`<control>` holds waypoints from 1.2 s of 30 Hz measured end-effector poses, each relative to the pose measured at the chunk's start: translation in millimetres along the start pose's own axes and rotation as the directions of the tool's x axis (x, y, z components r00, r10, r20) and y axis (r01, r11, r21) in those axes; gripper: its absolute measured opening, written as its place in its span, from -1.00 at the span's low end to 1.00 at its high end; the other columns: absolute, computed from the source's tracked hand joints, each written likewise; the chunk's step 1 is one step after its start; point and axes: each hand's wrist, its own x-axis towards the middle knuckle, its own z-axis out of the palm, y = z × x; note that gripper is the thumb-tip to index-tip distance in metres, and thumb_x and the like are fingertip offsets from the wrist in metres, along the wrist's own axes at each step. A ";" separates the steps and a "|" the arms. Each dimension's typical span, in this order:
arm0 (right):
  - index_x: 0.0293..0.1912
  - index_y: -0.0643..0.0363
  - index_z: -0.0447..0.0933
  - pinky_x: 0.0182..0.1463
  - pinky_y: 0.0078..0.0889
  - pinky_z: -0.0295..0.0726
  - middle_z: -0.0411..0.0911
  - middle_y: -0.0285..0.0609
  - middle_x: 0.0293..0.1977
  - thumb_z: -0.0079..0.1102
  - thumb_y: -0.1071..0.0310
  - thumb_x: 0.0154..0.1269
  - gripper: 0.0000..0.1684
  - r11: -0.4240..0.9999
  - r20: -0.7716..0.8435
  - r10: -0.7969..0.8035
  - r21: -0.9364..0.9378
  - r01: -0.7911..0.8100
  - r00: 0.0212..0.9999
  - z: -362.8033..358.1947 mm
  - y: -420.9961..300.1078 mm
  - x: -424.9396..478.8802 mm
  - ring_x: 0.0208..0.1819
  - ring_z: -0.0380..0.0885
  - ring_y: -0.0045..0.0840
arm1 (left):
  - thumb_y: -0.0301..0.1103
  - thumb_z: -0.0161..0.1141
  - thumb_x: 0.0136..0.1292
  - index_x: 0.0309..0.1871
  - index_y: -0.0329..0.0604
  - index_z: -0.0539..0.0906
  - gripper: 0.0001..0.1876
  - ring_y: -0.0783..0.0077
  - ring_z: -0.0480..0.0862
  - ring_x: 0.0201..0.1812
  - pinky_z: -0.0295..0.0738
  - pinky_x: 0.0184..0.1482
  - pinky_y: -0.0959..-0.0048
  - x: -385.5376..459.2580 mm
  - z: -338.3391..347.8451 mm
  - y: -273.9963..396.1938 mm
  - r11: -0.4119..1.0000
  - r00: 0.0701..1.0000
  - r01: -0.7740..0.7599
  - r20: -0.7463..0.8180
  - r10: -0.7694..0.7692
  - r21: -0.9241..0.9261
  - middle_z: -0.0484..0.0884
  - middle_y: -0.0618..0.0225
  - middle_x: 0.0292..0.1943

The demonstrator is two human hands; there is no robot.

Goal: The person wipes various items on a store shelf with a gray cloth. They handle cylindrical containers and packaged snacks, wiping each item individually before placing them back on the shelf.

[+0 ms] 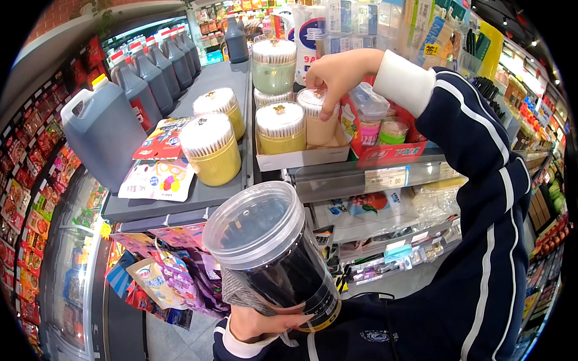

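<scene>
My left hand holds a jar with a clear lid and a dark printed side, tilted in front of my body. A grey knitted cloth is pressed between that hand and the jar. My right hand grips a beige tub of cotton swabs from above, its thumb on the near side. That tub stands in a low cardboard tray, beside a yellow swab tub. Behind them a green swab tub is stacked on another. Two more yellow tubs stand left on the grey counter.
Large jugs of dark liquid and snack pouches stand or lie on the counter. A red box of small containers adjoins the tray. Bagged snacks hang below. Stocked shelves lie under the tray.
</scene>
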 end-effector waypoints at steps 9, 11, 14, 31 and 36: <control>-0.43 0.35 0.59 -0.48 -0.50 0.42 0.56 -0.24 -0.59 0.46 0.07 -0.12 -0.52 0.997 -0.064 0.020 0.080 -0.015 0.998 -29.0 7.5 -2.3 -0.55 0.49 -0.59 | -0.58 0.51 -0.35 -0.23 -0.42 0.64 -0.54 0.33 0.64 -0.12 0.54 -0.08 0.37 -3.0 -5.3 4.5 0.976 0.988 0.154 0.018 -0.153 -0.154 0.65 0.14 -0.12; -0.43 0.35 0.60 -0.47 -0.48 0.42 0.58 -0.23 -0.58 0.46 0.07 -0.12 -0.52 0.993 -0.069 -0.002 0.115 0.010 0.998 -30.6 7.2 1.7 -0.53 0.52 -0.59 | -0.60 0.50 -0.35 -0.24 -0.43 0.65 -0.55 0.33 0.65 -0.14 0.55 -0.10 0.38 -2.6 -4.2 1.0 0.948 0.986 0.161 -0.003 -0.168 -0.276 0.66 0.14 -0.14; -0.46 0.33 0.59 -0.49 -0.46 0.41 0.55 -0.20 -0.61 0.47 0.03 -0.17 -0.49 0.994 -0.111 -0.016 0.103 0.028 0.994 -24.7 6.1 -0.4 -0.55 0.51 -0.55 | -0.60 0.50 -0.34 -0.25 -0.42 0.65 -0.56 0.34 0.65 -0.16 0.56 -0.12 0.40 2.9 -5.7 -3.6 0.948 0.996 0.081 0.000 -0.085 -0.306 0.66 0.15 -0.17; -0.49 0.30 0.59 -0.48 -0.51 0.45 0.59 -0.21 -0.61 0.48 0.03 -0.19 -0.51 0.998 0.017 0.061 0.013 -0.062 0.998 -6.5 -5.7 12.0 -0.56 0.56 -0.52 | -0.62 0.51 -0.32 -0.29 -0.38 0.66 -0.61 0.39 0.68 -0.26 0.57 -0.19 0.43 5.6 -2.4 -1.6 0.935 0.986 -0.087 -0.163 0.031 -0.344 0.69 0.22 -0.29; -0.47 0.30 0.60 -0.47 -0.53 0.47 0.59 -0.22 -0.59 0.48 0.04 -0.15 -0.53 0.996 0.003 0.083 0.029 -0.083 0.997 -10.6 2.6 9.5 -0.53 0.57 -0.57 | -0.59 0.52 -0.34 -0.29 -0.36 0.66 -0.59 0.39 0.67 -0.23 0.55 -0.16 0.43 4.0 -18.7 -16.1 0.982 0.997 -0.063 -0.057 0.054 -0.177 0.68 0.22 -0.26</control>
